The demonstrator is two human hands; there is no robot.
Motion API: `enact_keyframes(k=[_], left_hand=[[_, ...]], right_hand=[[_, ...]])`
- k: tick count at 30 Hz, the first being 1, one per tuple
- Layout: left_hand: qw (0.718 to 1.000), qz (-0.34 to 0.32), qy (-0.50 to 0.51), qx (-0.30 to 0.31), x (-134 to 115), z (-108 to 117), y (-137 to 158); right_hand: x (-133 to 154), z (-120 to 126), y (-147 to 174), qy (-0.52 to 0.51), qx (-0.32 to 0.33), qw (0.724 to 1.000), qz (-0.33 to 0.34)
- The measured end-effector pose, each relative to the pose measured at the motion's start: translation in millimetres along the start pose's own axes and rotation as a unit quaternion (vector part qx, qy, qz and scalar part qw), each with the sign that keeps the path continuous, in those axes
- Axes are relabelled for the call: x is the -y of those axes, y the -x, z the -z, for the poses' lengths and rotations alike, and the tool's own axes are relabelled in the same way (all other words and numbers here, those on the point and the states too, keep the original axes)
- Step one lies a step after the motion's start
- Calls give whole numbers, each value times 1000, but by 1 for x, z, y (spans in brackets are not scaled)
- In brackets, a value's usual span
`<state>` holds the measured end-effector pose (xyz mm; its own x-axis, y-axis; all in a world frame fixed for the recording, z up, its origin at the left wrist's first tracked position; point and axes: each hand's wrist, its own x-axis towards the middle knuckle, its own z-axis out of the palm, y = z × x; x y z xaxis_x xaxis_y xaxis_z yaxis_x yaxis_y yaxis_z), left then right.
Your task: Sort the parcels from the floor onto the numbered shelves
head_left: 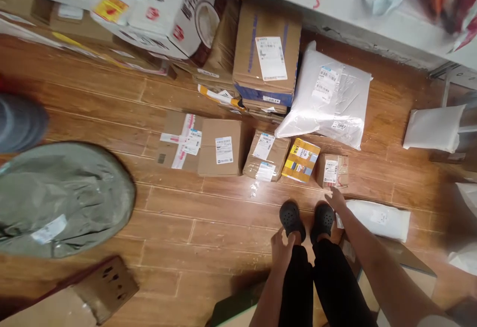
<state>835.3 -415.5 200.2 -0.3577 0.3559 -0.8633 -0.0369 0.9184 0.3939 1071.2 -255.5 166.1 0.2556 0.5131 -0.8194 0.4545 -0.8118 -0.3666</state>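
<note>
Wood floor carries nearly everything; white shelf with red "1-3" runs along its far edge. Grey-green round bag, label on it, lies toward the floor's left edge. White printed carton sits near the far left corner, on other cartons. White plastic parcel by the far edge, just right of the brown-and-blue box, which is stacked on other boxes. Long white parcel lies right of the feet.

Row mid-floor, left to right: plain brown box, flat brown box with pink-white tape at its left side, taped brown box, yellow box, small brown box at the right end, labelled, in front of the right shoe.

Right hand: fingers spread, nothing gripped, tips at the small brown box's near edge; contact can't be told. Left hand: fingers loosely bent, released, holding nothing, beside the left shoe.
</note>
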Motion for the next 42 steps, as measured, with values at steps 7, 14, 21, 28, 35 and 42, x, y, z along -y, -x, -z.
enact_keyframes(k=[7,14,21,28,35,42], left_hand=[[974,127,181,45,-53,-71,-169],[919,160,342,108,-78,-102,-234],[818,227,459,261,-91,-88,-225],[861,141,383,304,-55,-66,-220],[920,-254,233,185,3,-62,-216],[936,-226,211,171,49,-66,-235]], right_hand=[[73,-36,-162,162,-81,967,177],[128,-80,-231,334,-105,926,142],[106,-76,-209,313,-154,920,178],[37,-36,-171,-3,-119,921,370],[-31,-7,-123,-210,-47,884,416],[-32,-20,-110,-66,-32,924,375]])
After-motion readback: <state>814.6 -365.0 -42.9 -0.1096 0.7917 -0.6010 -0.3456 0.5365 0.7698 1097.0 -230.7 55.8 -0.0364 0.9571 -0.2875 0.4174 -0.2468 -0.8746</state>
